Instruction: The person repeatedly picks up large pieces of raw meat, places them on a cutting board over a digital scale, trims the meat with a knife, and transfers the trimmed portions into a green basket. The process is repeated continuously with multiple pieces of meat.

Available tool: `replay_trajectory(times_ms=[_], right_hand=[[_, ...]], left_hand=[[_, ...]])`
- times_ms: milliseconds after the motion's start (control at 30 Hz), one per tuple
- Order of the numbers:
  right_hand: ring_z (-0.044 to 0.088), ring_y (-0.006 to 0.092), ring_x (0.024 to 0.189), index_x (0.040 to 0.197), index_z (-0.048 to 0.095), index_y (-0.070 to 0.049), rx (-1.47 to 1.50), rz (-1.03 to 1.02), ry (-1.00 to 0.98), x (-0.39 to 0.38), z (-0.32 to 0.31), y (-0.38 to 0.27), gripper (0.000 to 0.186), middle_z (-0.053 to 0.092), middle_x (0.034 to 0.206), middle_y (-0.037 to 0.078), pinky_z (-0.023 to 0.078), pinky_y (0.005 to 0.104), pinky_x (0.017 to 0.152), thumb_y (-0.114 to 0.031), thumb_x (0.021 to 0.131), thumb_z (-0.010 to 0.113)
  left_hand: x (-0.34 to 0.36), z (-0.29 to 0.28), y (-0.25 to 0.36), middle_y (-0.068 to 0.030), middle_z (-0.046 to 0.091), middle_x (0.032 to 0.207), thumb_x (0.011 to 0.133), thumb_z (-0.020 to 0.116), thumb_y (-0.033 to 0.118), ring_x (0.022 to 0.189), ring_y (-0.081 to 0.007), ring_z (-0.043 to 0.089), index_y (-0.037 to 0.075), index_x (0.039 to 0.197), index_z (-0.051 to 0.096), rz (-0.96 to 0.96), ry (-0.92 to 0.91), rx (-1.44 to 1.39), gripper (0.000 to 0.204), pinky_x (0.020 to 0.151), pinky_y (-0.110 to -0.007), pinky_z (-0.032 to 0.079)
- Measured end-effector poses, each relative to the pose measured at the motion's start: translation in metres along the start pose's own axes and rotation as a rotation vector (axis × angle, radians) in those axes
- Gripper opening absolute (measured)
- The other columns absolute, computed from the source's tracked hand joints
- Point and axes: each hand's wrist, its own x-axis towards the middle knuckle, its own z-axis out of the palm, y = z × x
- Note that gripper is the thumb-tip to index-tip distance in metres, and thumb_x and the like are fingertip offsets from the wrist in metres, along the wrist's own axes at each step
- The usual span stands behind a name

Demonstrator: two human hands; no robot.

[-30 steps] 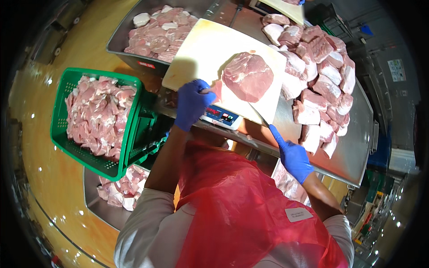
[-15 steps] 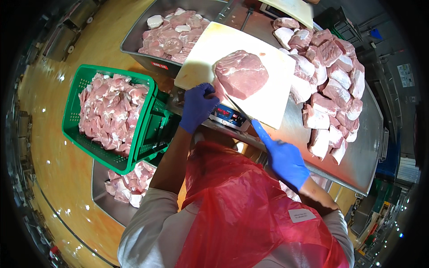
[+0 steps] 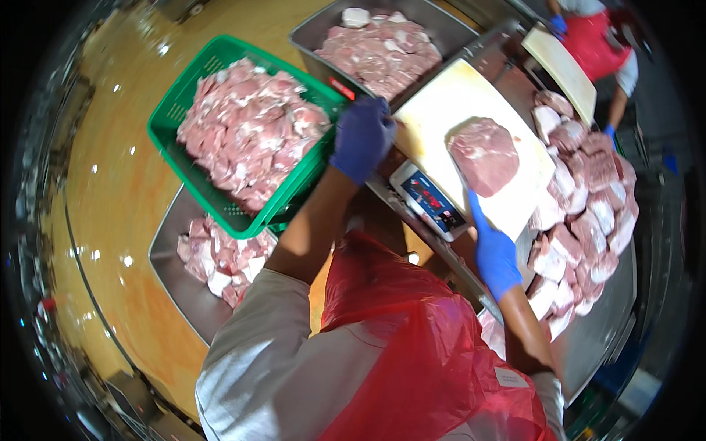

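Observation:
A large trimmed piece of pork (image 3: 485, 156) lies on the white cutting board (image 3: 434, 95). My right hand (image 3: 496, 253), in a blue glove, is closed round a knife, its index finger stretched forward; the thin blade runs by the meat's near-left edge. My left hand (image 3: 362, 140), in a darker blue glove, is closed in the air between the board and the green basket (image 3: 165, 140). Whatever its fingers hold is hidden. Under the board's near edge, a scale with a dark display (image 3: 426, 200) shows.
The green basket is heaped with meat trimmings (image 3: 250, 132). Steel tubs hold flat meat pieces (image 3: 379, 51) behind and chunks (image 3: 220, 257) below the basket. Many pork blocks (image 3: 588, 213) cover the steel table at right. A co-worker in a red apron (image 3: 596, 51) stands beyond another board (image 3: 562, 66).
My left hand has come away from the meat toward the basket side, fingers closed. My right hand stays by the meat with the knife. The view has swung left, and a co-worker now shows.

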Motion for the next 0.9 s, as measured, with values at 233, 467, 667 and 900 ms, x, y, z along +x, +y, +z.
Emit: replay_trajectory(times_ms=[233, 467, 667, 900], right_hand=[[0.062, 0.0416, 0.060, 0.159, 0.031, -0.024, 0.067, -0.034, 0.058, -0.066, -0.002, 0.041, 0.076, 0.059, 0.072, 0.027, 0.048, 0.0455, 0.059, 0.001, 0.092, 0.056], [0.048, 0.0259, 0.053, 0.160, 0.030, -0.017, 0.306, -0.041, 0.232, -0.038, -0.007, 0.017, 0.070, 0.054, 0.068, 0.022, 0.043, 0.0391, 0.056, 0.002, 0.095, 0.051], [0.046, 0.0121, 0.060, 0.161, 0.028, -0.023, 0.441, 0.189, 0.391, -0.076, -0.012, 0.064, 0.070, 0.061, 0.075, 0.003, 0.046, 0.0286, 0.059, 0.002, 0.099, 0.051], [0.048, 0.0080, 0.058, 0.160, 0.024, -0.015, 0.633, 0.518, 0.523, -0.087, -0.027, 0.081, 0.063, 0.054, 0.073, 0.003, 0.041, 0.0260, 0.050, -0.007, 0.104, 0.051]], left_hand=[[-0.031, -0.130, -0.072, -0.0188, 0.060, 0.125, 0.078, 0.073, 0.018, 0.120, -0.0440, 0.053, 0.015, 0.118, 0.067, -0.095, -0.233, 0.664, 0.041, 0.099, -0.051, 0.045], [-0.024, -0.179, -0.237, -0.0283, 0.045, 0.146, 0.082, 0.071, 0.022, 0.138, -0.0490, 0.039, 0.017, 0.133, 0.062, 0.131, -0.243, 0.649, 0.052, 0.114, -0.055, 0.035], [0.036, -0.266, -0.374, -0.0255, 0.045, 0.149, 0.091, 0.066, 0.036, 0.127, -0.0418, 0.056, 0.025, 0.143, 0.054, -0.445, -0.367, 1.108, 0.055, 0.102, -0.051, 0.047], [0.150, -0.131, -0.126, -0.0181, 0.073, 0.111, 0.094, 0.065, 0.024, 0.103, -0.0311, 0.071, 0.007, 0.117, 0.071, 0.165, -0.045, 0.318, 0.029, 0.091, -0.037, 0.054]])
